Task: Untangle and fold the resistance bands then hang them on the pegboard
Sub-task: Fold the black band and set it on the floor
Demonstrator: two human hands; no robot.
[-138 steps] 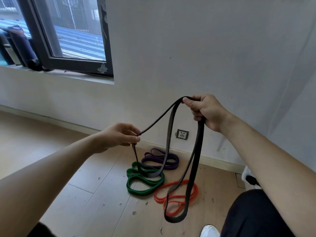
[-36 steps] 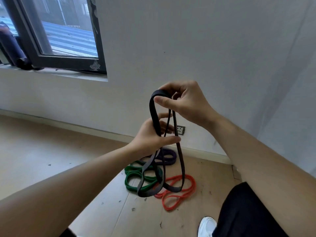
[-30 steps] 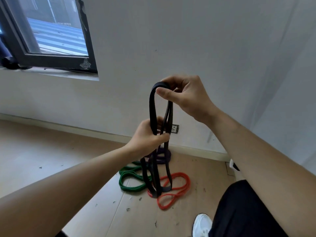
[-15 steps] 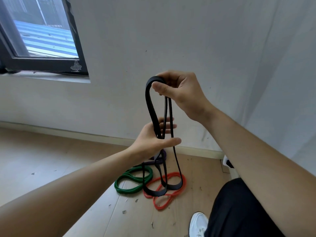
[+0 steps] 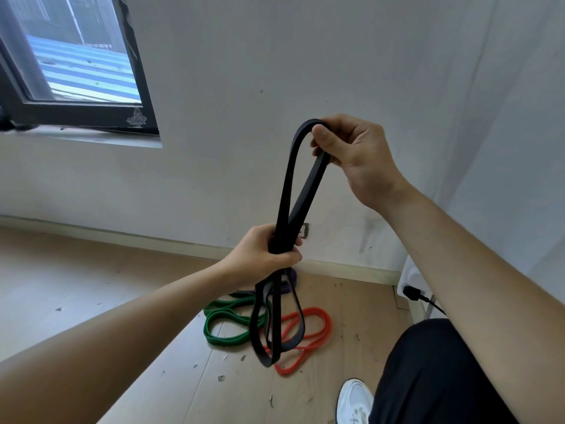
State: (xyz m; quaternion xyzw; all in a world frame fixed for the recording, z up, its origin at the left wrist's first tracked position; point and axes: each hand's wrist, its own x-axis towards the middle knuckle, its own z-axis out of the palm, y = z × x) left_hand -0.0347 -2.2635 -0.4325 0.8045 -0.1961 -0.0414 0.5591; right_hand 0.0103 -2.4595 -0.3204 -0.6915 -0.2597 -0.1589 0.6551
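Note:
A black resistance band [image 5: 289, 191] hangs folded into several strands in front of the white wall. My right hand [image 5: 351, 154] pinches its top loop. Lower down, my left hand [image 5: 266, 252] is closed around the gathered strands, and the loose loops dangle below it. On the wooden floor lie a green band [image 5: 226, 328], a red band [image 5: 308, 338] and a purple band [image 5: 290, 281], partly hidden behind the black one. No pegboard is in view.
A dark-framed window [image 5: 76, 111] sits at the upper left. A wall socket [image 5: 304, 231] is just above the baseboard. A white object with a black plug and cable [image 5: 411, 293] stands at the right. My white shoe [image 5: 354, 399] and dark trouser leg are at the bottom right.
My left hand has closed around the black band's strands, which it held with open fingers half a second ago. The view has shifted slightly right.

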